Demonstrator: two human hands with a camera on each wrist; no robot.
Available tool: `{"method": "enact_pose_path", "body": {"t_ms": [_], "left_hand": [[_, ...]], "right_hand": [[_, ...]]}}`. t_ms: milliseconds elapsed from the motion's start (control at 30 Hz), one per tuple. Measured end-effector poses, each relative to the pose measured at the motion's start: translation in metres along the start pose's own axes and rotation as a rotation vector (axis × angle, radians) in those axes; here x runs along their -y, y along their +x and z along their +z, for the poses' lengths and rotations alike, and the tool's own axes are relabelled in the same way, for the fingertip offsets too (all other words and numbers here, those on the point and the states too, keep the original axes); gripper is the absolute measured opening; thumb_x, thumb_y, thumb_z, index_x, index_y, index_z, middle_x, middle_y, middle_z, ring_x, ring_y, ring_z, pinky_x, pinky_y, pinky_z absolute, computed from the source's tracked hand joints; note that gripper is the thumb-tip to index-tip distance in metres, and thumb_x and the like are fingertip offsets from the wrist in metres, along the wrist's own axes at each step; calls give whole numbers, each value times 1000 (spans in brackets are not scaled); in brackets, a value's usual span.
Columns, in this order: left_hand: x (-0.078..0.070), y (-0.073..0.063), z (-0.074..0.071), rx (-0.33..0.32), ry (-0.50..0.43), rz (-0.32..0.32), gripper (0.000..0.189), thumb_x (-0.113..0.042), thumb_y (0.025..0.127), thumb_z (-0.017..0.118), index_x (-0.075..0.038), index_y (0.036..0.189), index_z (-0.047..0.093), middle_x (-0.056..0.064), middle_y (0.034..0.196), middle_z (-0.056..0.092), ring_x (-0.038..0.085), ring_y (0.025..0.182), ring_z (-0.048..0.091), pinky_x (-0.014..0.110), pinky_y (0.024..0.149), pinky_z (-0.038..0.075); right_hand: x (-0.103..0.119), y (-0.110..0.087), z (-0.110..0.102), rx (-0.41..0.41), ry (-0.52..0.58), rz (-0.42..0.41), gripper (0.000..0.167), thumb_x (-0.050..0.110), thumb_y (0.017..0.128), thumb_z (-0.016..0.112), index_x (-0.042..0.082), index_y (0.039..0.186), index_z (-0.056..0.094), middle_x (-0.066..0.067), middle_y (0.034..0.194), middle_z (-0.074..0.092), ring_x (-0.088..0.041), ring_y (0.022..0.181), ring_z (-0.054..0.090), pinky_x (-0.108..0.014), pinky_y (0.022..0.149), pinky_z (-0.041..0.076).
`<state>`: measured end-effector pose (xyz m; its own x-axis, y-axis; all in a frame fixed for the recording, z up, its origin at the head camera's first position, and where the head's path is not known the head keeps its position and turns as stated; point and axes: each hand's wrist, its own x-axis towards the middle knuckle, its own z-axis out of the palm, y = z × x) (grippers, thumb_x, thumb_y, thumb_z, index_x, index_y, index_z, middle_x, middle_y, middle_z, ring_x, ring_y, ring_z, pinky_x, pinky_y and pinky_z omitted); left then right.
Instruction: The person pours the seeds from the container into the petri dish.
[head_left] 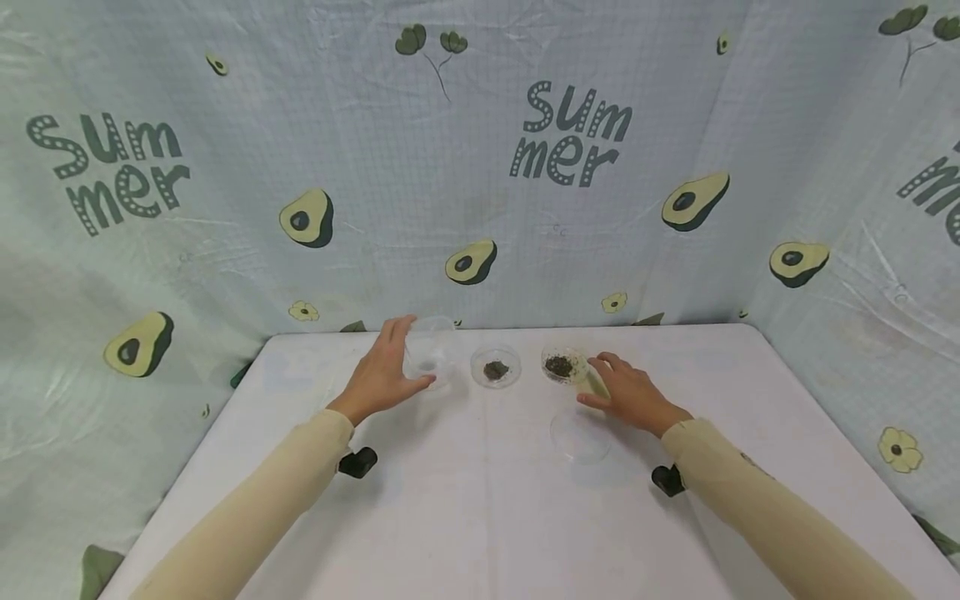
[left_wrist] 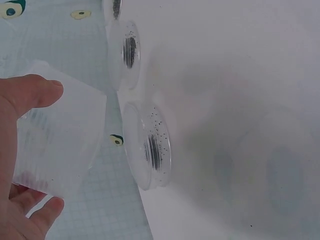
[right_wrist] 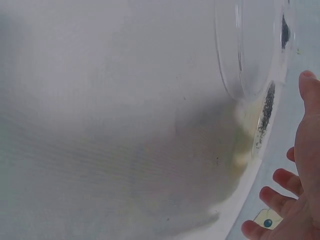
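Note:
My left hand (head_left: 386, 371) holds a clear, frosted plastic container (left_wrist: 65, 135), like a cup, at the table's back. In the left wrist view the thumb lies across it and fingertips show at its lower edge. Beside it stands a shallow clear dish (left_wrist: 147, 150) with dark flakes, seen only faintly through the plastic in the head view. A second such dish (head_left: 495, 367) sits in the middle. My right hand (head_left: 630, 392), fingers spread, is next to the third dish of dark flakes (head_left: 562, 365); whether it touches the rim I cannot tell.
A clear round dish or lid (head_left: 580, 437) lies nearer than the right dish. A yellowish patch (right_wrist: 242, 140) shows by the right hand, its nature unclear. The white table (head_left: 450, 517) ends at a hanging printed cloth (head_left: 375, 208).

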<state>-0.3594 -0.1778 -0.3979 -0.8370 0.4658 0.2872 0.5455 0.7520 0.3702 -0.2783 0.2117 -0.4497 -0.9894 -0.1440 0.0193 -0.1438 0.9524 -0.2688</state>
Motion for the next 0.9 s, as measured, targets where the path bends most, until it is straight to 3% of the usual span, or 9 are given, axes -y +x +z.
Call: {"method": "enact_pose_path", "body": {"t_ms": [300,533,900], "left_hand": [[11,-12,-1,15,-26,-73,95,-35,78,79,-7,149,23,18,144,34,35,116,56,51,92,52],[20,-21,-1,11,-42,-111,94,-35,78,79,-10,149,22,16,145,33,34,123,52,52,94,50],[37,-44,-5,-19,-69,-167,96,-34,79,78,-4,150,20,19,144,35,38,126,48,55,98,46]], "right_hand": [[1,-7,7,1,29,-22,74,48,90,63,1,143,41,-25,147,37,-46,132,41,-66,101,36],[0,-16,11,21,17,-46,76,50,89,63,1,143,42,-25,147,38,-47,132,41,-66,102,36],[7,-28,15,33,15,-109,79,53,85,67,2,141,45,-24,142,44,-45,129,46,-64,101,37]]}}
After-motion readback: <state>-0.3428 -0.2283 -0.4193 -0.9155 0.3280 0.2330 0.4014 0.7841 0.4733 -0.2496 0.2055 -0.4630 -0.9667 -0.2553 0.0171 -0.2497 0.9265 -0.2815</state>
